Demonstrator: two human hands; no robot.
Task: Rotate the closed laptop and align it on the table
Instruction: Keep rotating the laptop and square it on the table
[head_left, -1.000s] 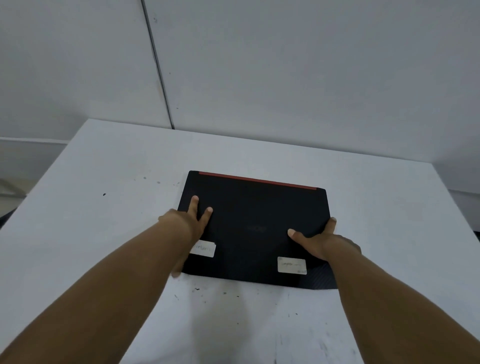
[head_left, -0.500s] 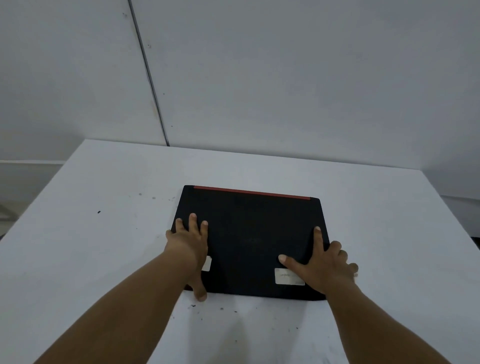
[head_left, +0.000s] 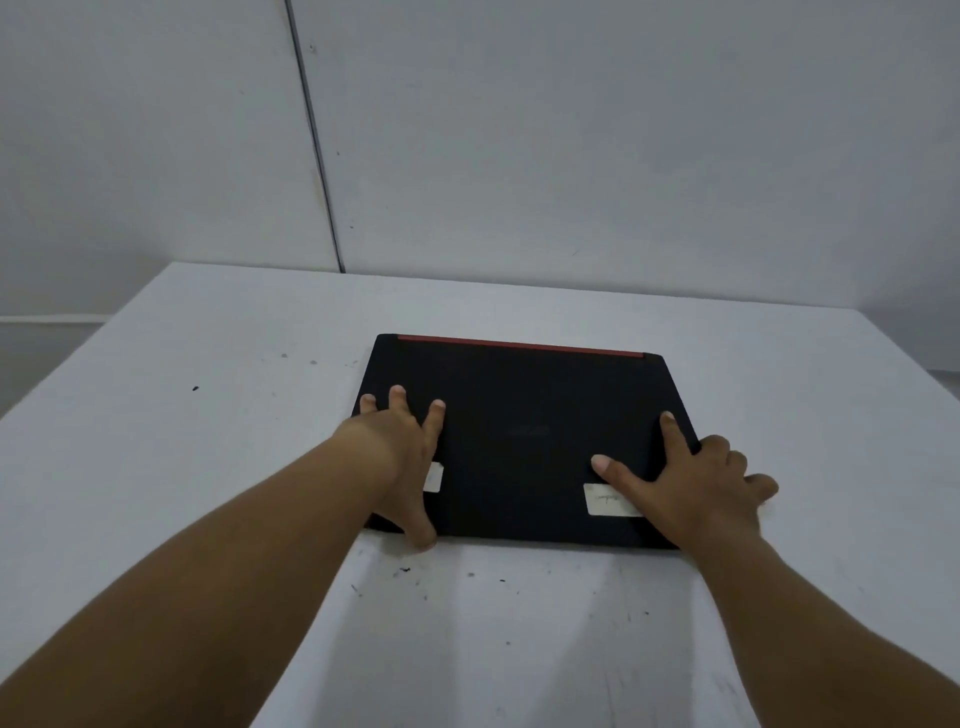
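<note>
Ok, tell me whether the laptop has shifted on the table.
No. The laptop stays parallel to the table's far edge, its near edge equally close to the dark specks.

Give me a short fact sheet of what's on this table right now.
table: white, scuffed
laptop: black, closed, lying flat, red strip along far edge
left hand: fingers flat on laptop, thumb at near edge
right hand: thumb and forefinger on laptop, other fingers bent over right edge
stickers: two white, each partly under a hand

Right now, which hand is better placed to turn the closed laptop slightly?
Probably the right hand: its outer fingers hook the laptop's right edge, giving leverage. The left hand lies mostly flat on top.
</note>
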